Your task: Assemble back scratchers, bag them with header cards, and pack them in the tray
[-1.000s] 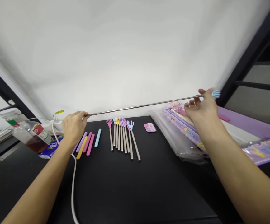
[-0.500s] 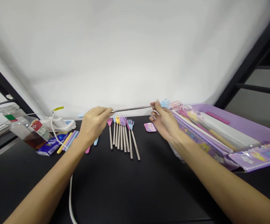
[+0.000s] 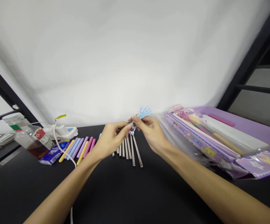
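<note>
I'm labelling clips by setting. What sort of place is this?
Probably an improvised worktable, though whether at home or in a workshop is unclear: a black tabletop, metal rods laid side by side, and a white power strip.

The left forearm (image 3: 66, 188) slants in from lower left, the right forearm (image 3: 205, 175) from lower right. The left hand (image 3: 110, 138) and right hand (image 3: 150, 132) come close together at mid-view, thumbs pinched against curled fingers, wrists apart.
</note>
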The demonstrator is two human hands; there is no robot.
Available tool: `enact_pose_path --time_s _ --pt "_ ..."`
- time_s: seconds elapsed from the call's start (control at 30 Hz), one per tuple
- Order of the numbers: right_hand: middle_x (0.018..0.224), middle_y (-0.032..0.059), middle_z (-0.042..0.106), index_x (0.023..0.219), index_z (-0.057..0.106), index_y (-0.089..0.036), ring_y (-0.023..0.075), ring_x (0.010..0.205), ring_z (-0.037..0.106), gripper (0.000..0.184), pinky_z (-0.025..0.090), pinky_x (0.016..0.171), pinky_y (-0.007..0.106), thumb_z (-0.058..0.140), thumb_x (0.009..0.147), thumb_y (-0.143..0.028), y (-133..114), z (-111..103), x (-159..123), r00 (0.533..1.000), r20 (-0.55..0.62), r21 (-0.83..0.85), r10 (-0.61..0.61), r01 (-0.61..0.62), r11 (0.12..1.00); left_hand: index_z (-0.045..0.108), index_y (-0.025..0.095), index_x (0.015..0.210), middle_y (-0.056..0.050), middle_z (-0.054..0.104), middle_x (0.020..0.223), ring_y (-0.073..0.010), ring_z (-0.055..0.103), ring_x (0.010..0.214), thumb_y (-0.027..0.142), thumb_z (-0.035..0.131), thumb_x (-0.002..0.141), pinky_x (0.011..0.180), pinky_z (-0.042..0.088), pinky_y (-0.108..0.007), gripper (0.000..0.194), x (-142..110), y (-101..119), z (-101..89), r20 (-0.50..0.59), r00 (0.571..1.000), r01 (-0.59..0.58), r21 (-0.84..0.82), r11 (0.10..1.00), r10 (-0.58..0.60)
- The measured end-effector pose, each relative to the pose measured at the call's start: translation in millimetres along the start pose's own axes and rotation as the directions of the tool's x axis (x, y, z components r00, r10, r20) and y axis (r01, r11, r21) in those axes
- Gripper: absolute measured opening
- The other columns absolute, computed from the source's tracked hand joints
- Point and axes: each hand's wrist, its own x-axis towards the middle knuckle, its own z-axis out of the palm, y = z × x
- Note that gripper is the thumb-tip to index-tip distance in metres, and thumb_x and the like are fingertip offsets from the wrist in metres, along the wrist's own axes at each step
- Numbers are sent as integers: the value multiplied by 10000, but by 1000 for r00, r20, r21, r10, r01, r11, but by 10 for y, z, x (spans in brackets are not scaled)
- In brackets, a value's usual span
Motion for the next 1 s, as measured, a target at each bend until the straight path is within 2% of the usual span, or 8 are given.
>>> enact_pose_path --time_s 0.17,0.27,0.33,0.43,0.5,0.67,0.73,1.0 --pt "610 -6 578 747 788 -199 121 586 447 340 361 603 294 736 789 -532 -68 -161 8 998 -28 -54 54 -55 997 673 163 884 8 609 707 -112 529 630 404 477 995 600 410 -225 330 -19 -38 5 29 999 -29 108 994 26" --pt "633 -8 571 700 745 -189 100 559 388 340 321 537 278 797 730 -523 -116 -299 85 981 -152 44 118 -113 993 683 197 1141 -36 712 912 -151 635 790 364 472 1007 763 476 -257 301 -17 -137 2 7 986 -159 304 940 164" --pt "790 14 643 654 691 -183 81 567 369 323 307 505 263 852 687 -461 -183 -425 179 948 -282 159 148 -106 982 650 199 1244 -61 721 966 -166 656 825 347 451 1016 790 489 -271 337 -11 -247 -42 -5 973 -204 443 873 230" --pt "849 8 623 682 662 -181 64 543 315 274 258 456 248 848 726 -378 -365 -701 344 839 -494 248 228 -116 962 669 206 1227 -58 725 918 -159 666 763 351 459 1012 753 506 -264 334 5 -501 -224 -23 962 -212 569 795 273" --pt "789 1 558 693 654 -170 59 526 298 266 252 456 256 760 833 -370 -531 -934 438 755 -584 287 297 -150 946 710 215 1148 -68 747 999 -177 697 856 333 492 993 808 523 -268 292 6 -715 -421 -101 948 -179 613 769 302" --pt "812 15 523 665 625 -198 72 544 338 356 262 495 316 572 974 -367 -860 -1471 542 552 -826 154 116 23 988 758 206 974 -72 772 1026 -233 723 958 306 547 934 906 541 -322 237 -83 -1125 -894 -350 911 101 703 704 218" --pt "807 12 507 651 625 -214 82 552 344 342 265 501 327 606 954 -370 -891 -1568 531 515 -848 163 126 26 986 758 191 962 -85 770 1041 -243 717 994 302 543 932 929 532 -325 244 -115 -1150 -961 -379 901 139 712 689 210" --pt "711 -4 397 657 598 -206 84 531 367 447 275 483 317 460 1013 -437 -776 -1362 414 562 -819 222 114 126 967 730 197 996 -103 754 1018 -252 697 955 304 433 990 850 529 -346 316 -144 -1042 -906 -295 919 79 785 614 260"
